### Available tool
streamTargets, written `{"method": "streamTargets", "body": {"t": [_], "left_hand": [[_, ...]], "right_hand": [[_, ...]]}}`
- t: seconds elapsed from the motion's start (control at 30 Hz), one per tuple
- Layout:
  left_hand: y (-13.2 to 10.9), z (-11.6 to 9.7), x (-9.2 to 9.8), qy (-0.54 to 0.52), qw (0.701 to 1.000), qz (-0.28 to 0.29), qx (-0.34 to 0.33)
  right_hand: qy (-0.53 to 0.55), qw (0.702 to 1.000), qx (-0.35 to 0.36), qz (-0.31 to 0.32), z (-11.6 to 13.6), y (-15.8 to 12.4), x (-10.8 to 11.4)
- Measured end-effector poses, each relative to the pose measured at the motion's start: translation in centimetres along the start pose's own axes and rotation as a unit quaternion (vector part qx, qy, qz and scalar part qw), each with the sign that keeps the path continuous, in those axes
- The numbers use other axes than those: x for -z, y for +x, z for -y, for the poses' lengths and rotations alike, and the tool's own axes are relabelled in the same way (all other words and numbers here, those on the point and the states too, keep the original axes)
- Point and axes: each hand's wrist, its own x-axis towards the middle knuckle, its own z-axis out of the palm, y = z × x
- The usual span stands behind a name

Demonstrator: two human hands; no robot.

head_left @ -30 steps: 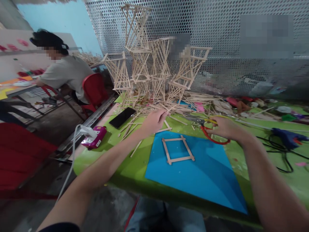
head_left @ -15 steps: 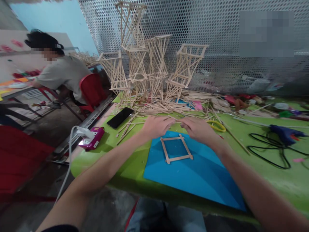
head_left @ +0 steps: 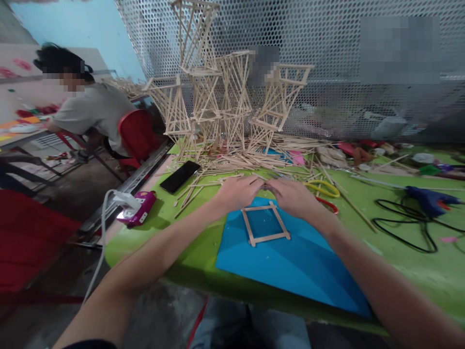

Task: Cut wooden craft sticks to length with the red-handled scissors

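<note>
Since the earliest frame, the right hand (head_left: pixel 296 196) has left the scissors (head_left: pixel 321 182), now lying partly hidden behind it, and has come across to meet the left hand (head_left: pixel 238 192). Both hands' fingers curl inward, tips close together, perhaps to work on something small, though whether they grip anything cannot be told. The square stick frame (head_left: pixel 271 238) lies flat nearer the body on the blue sheet (head_left: pixel 294 274), which probably protects the table (head_left: pixel 395 218).
</note>
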Motion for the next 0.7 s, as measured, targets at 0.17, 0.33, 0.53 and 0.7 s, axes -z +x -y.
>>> {"method": "streamTargets", "body": {"t": [0.17, 0.33, 0.53, 0.7], "left_hand": [[-0.1, -0.9, 0.5, -0.002, 0.999, -0.024, 0.034], [-0.4, -1.5, 0.9, 0.007, 0.998, -0.043, 0.048], [-0.5, -1.7, 1.0, -0.003, 0.996, -0.069, 0.060], [-0.3, -0.8, 1.3, 0.002, 0.996, -0.082, 0.023]], "right_hand": [[0.107, 0.989, -0.019, -0.097, 0.4, -0.3, 0.0], [0.094, 0.980, -0.005, -0.175, 1.1, -0.3, -0.4], [0.063, 0.973, -0.019, -0.220, 1.8, -0.3, 0.2], [0.092, 0.982, 0.045, -0.160, 0.4, -0.3, 1.1]]}}
